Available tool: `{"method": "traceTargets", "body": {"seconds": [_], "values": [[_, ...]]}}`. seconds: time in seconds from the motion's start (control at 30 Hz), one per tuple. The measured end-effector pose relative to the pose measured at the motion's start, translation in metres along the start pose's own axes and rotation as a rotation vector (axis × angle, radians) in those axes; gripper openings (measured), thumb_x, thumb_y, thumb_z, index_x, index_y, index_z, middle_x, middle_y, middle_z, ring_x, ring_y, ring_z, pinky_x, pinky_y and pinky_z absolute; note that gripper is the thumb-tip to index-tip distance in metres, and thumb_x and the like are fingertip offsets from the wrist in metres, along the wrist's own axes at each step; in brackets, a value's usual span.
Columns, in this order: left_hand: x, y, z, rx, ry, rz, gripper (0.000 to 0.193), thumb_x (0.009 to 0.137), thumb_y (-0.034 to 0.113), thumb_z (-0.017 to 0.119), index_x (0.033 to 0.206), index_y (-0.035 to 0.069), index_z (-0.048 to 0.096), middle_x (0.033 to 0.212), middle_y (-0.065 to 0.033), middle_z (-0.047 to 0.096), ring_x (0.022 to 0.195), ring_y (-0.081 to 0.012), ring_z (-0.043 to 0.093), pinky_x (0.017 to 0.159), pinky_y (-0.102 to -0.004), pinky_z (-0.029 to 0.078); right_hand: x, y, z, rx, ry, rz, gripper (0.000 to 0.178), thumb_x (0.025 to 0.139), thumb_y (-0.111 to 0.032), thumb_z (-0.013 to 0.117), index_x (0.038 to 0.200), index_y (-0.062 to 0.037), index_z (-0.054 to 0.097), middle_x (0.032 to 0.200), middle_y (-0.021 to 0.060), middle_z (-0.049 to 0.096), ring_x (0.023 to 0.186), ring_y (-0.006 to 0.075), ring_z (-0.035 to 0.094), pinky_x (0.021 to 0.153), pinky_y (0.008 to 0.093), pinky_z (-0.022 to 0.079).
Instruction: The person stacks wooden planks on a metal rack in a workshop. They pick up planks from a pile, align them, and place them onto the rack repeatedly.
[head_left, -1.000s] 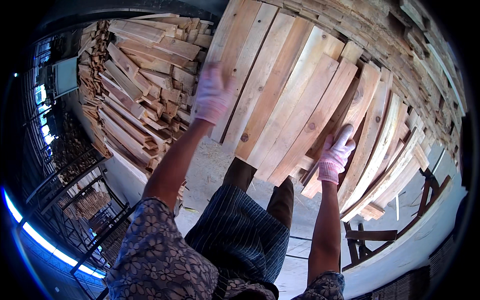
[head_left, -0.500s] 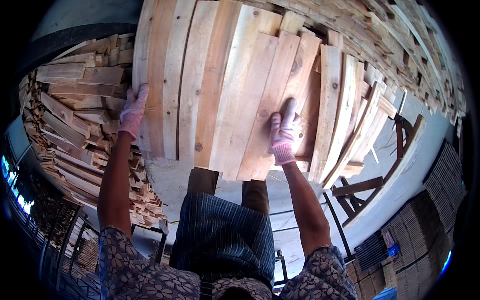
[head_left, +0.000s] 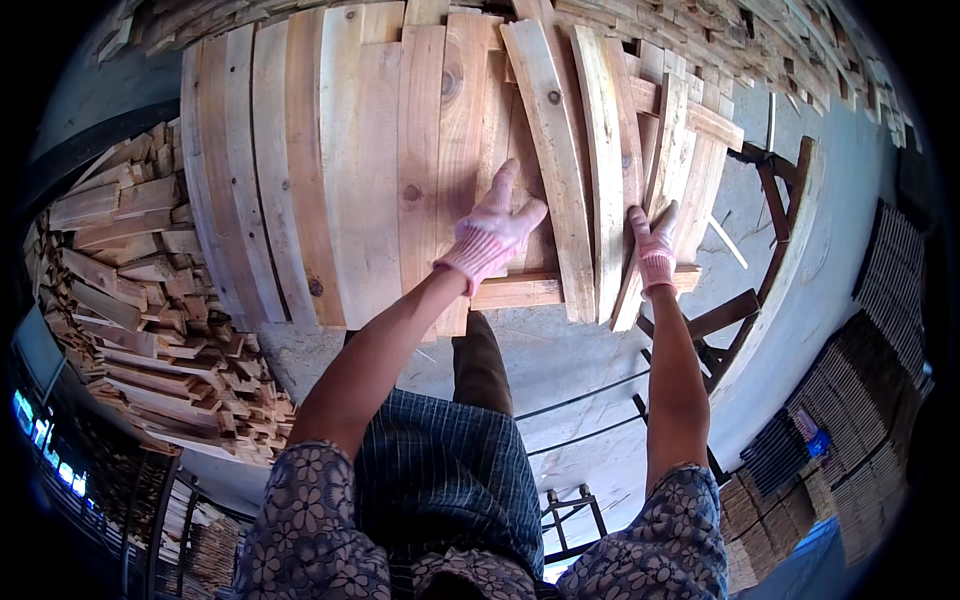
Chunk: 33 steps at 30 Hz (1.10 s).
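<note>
A row of pale wooden boards (head_left: 330, 170) lies side by side in front of me, their long sides running away from my body. My left hand (head_left: 497, 232), in a pink-white knitted glove, is over the boards right of the middle; its thumb and a finger are spread, and it holds nothing. Close to its fingertips is a loose, slightly tilted board (head_left: 553, 150). Another pale board (head_left: 600, 160) stands between my hands. My right hand (head_left: 655, 245), gloved alike, straddles a narrow wooden slat (head_left: 663, 150) with thumb and fingers near its close end. The slat slants across other pieces.
Left of the boards rises a big heap of short wood offcuts (head_left: 130, 270). More stacked wood (head_left: 780, 50) lines the far side. A wooden frame (head_left: 770, 270) stands at the right, with bundled slat stacks (head_left: 860, 420) beyond it. Below is a grey floor (head_left: 590, 390).
The view has shifted right along the boards. My left hand left the far-left board edge and moved right over the middle. My right hand moved right onto the narrow slat.
</note>
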<state>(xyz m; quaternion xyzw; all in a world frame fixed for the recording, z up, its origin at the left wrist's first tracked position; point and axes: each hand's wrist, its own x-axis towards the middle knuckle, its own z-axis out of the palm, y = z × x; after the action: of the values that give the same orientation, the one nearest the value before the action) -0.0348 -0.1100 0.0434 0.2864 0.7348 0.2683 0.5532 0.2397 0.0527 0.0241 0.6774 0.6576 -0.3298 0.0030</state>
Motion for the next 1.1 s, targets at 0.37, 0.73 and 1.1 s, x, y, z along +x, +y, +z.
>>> {"method": "traceTargets", "body": {"seconds": [0.37,0.73,1.1], "values": [[0.068,0.069,0.106,-0.516,0.347,-0.223,0.09,0.091,0.021,0.069,0.16,0.01,0.013,0.11,-0.0169,0.064,0.089,-0.0237,0.063,0.081,-0.0384,0.053,0.029,-0.059,-0.012,-0.121,-0.182,-0.291,0.101,0.089,-0.052,0.07,0.161,-0.0128,0.011,0.15,0.0339,0.037,0.135,0.0471,0.047,0.11,0.0458,0.042],[0.016,0.014,0.025,-0.585,0.271,-0.2,0.081,0.094,0.02,0.064,0.159,0.008,0.018,0.148,-0.0276,0.043,0.13,-0.0355,0.051,0.108,-0.0417,0.042,-0.016,-0.071,0.034,-0.222,0.145,-0.41,0.081,0.094,-0.049,0.065,0.157,-0.0172,0.025,0.133,0.0298,0.049,0.119,0.0491,0.053,0.098,0.0558,0.046],[0.043,0.001,0.032,0.951,0.964,0.354,0.058,0.076,0.022,0.068,0.131,0.017,0.053,0.134,-0.0234,0.047,0.126,-0.0443,0.046,0.104,-0.0598,0.037,0.003,-0.066,0.023,-0.379,-0.024,-0.362,0.096,0.086,-0.03,0.074,0.161,-0.0281,0.016,0.123,0.0243,0.052,0.103,0.043,0.061,0.089,0.0469,0.052]]}}
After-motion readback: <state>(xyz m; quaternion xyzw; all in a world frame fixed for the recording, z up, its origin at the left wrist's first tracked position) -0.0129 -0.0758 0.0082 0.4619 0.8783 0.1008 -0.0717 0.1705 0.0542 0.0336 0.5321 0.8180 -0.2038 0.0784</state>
